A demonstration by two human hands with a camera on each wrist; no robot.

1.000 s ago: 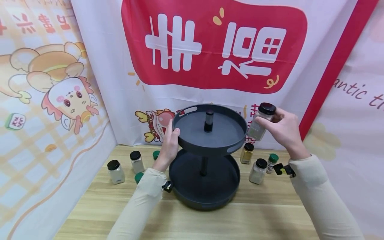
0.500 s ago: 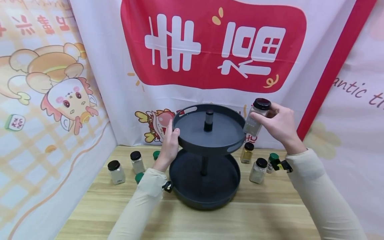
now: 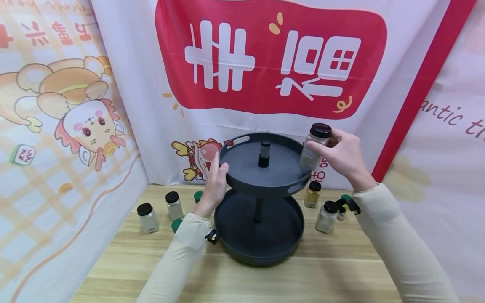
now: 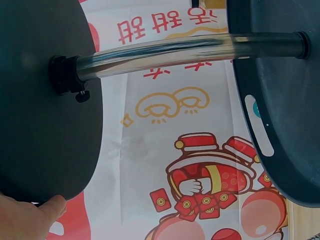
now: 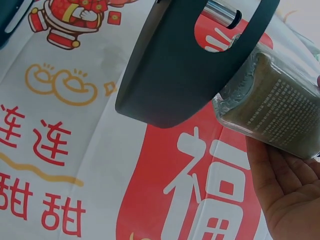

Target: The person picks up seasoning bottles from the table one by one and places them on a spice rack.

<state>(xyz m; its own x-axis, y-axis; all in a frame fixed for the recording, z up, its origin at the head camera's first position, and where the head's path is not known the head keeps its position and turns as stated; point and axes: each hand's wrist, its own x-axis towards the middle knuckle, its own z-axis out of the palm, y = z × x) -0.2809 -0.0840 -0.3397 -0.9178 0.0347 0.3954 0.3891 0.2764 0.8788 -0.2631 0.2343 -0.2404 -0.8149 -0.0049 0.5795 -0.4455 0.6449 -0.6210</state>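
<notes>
My left hand holds the left rim of a dark grey two-tier round tray. In the left wrist view its thumb lies against the tray's edge, while the other fingers are mostly hidden. At the right rim of the upper tier, my right hand grips a clear spice jar with a black lid. The right wrist view shows greyish-brown powder and white print on the jar, its base beside the tray's handle slot. A short post stands in the middle of the upper tier.
On the wooden table, two black-lidded jars and green lids are left of the tray. Right of it stand a yellowish jar, a pale jar and a partly hidden green-lidded one. Printed cloth hangs behind.
My right hand has carried the spice jar leftward, from beyond the tray's right side to its upper rim. My left hand has kept its place on the rim.
</notes>
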